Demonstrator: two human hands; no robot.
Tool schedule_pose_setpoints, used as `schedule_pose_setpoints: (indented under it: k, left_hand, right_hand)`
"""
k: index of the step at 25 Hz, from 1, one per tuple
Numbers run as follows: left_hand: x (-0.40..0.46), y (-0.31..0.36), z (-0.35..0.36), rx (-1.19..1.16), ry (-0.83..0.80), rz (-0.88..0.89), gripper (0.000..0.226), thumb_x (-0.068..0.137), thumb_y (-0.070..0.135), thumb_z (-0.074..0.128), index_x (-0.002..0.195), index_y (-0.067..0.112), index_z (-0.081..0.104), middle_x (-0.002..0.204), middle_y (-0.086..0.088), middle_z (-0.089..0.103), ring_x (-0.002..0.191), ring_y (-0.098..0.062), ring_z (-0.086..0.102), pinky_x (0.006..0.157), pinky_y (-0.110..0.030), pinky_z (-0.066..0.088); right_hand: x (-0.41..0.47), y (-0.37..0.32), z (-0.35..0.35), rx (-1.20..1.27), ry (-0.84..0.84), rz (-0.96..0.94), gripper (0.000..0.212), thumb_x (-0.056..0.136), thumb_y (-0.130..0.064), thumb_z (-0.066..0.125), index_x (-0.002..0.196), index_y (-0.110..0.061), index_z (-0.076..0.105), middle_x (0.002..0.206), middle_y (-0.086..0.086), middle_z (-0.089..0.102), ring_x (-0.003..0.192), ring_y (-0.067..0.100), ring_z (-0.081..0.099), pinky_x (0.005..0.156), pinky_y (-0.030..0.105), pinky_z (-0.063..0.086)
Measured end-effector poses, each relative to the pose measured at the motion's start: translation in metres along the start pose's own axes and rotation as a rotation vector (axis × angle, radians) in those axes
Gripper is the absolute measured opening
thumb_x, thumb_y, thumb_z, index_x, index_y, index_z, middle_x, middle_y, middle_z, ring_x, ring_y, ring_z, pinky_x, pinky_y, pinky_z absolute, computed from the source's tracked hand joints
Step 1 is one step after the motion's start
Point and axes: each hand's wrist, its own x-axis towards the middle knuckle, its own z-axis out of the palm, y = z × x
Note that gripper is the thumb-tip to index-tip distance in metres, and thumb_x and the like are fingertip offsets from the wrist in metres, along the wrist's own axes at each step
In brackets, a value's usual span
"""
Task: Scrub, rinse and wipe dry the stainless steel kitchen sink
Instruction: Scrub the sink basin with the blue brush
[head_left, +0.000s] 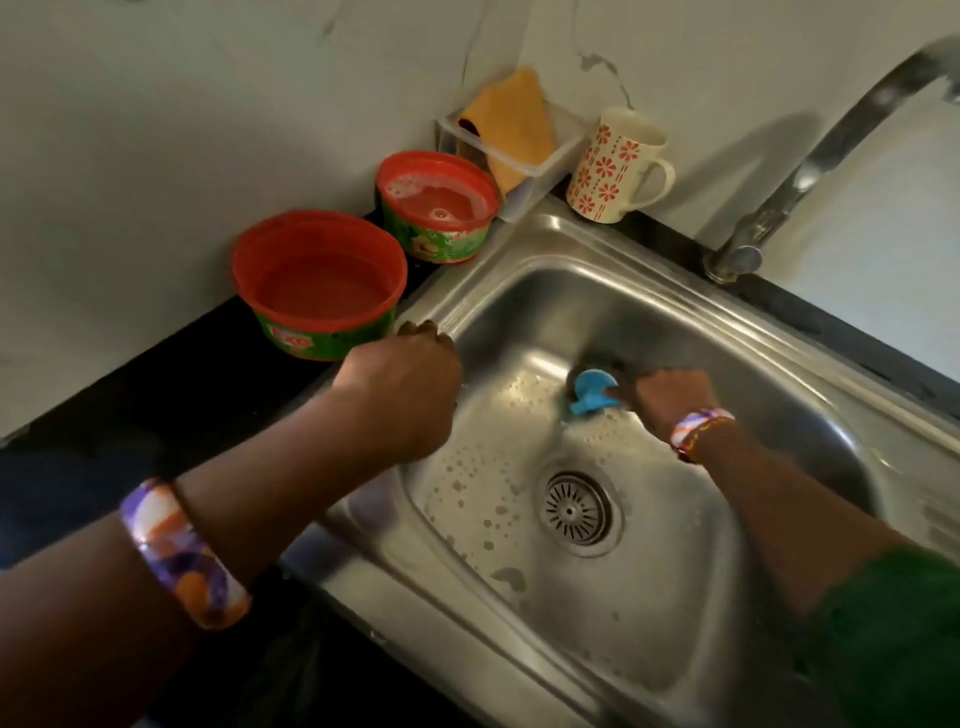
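Note:
The stainless steel sink (524, 249) fills the right half of the view, its basin floor dotted with soap suds around the round drain strainer (576, 512). My right hand (670, 397) is down in the basin, shut on a blue scrubber (592, 391) pressed against the far wall. My left hand (410, 384) rests on the sink's left rim with its fingers curled over the edge, holding nothing else.
Two red tubs stand on the black counter: an empty one (319, 283) and a soap tub with foamy paste (436, 205). A clear tray with an orange cloth (511, 122), a patterned mug (618, 166) and the steel tap (810, 171) line the back.

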Motion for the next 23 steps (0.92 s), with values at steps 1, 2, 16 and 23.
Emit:
schedule_pose_setpoints:
  k: [1, 2, 16, 23]
  left_hand:
    - [0.0, 0.0, 0.002, 0.007, 0.015, 0.018, 0.043, 0.095, 0.028, 0.045, 0.132, 0.007, 0.043, 0.134, -0.011, 0.045, 0.117, -0.023, 0.053, 0.089, -0.034, 0.051]
    - [0.002, -0.002, 0.003, 0.023, 0.032, 0.037, 0.04, 0.095, 0.027, 0.044, 0.13, 0.007, 0.045, 0.132, -0.011, 0.047, 0.115, -0.023, 0.054, 0.085, -0.032, 0.051]
    - [0.009, 0.006, -0.006, 0.3, -0.019, 0.022, 0.025, 0.093, 0.017, 0.052, 0.117, 0.01, 0.055, 0.115, -0.008, 0.056, 0.099, -0.022, 0.06, 0.056, -0.026, 0.037]
    - [0.009, 0.007, -0.008, 0.347, -0.001, 0.064, 0.026, 0.091, 0.01, 0.046, 0.116, 0.01, 0.055, 0.121, -0.009, 0.054, 0.106, -0.026, 0.058, 0.064, -0.028, 0.037]
  right_hand:
    - [0.0, 0.003, -0.005, -0.014, 0.028, -0.024, 0.035, 0.097, -0.044, 0.041, 0.127, -0.035, 0.056, 0.105, 0.008, 0.068, 0.094, 0.029, 0.067, 0.073, 0.031, 0.051]
    - [0.006, 0.011, -0.012, -0.013, 0.188, -0.059, 0.031, 0.092, -0.039, 0.053, 0.123, -0.034, 0.06, 0.091, 0.01, 0.07, 0.078, 0.031, 0.068, 0.062, 0.031, 0.051]
    - [0.033, -0.06, -0.024, 1.478, 0.156, 0.595, 0.036, 0.101, -0.025, 0.038, 0.098, -0.003, 0.066, 0.058, 0.012, 0.063, 0.04, 0.007, 0.059, 0.035, 0.021, 0.035]
    - [0.029, -0.066, -0.054, 2.244, -0.65, 0.563, 0.034, 0.102, -0.025, 0.03, 0.071, -0.015, 0.04, 0.03, -0.007, 0.037, 0.02, 0.001, 0.028, 0.026, 0.005, 0.019]
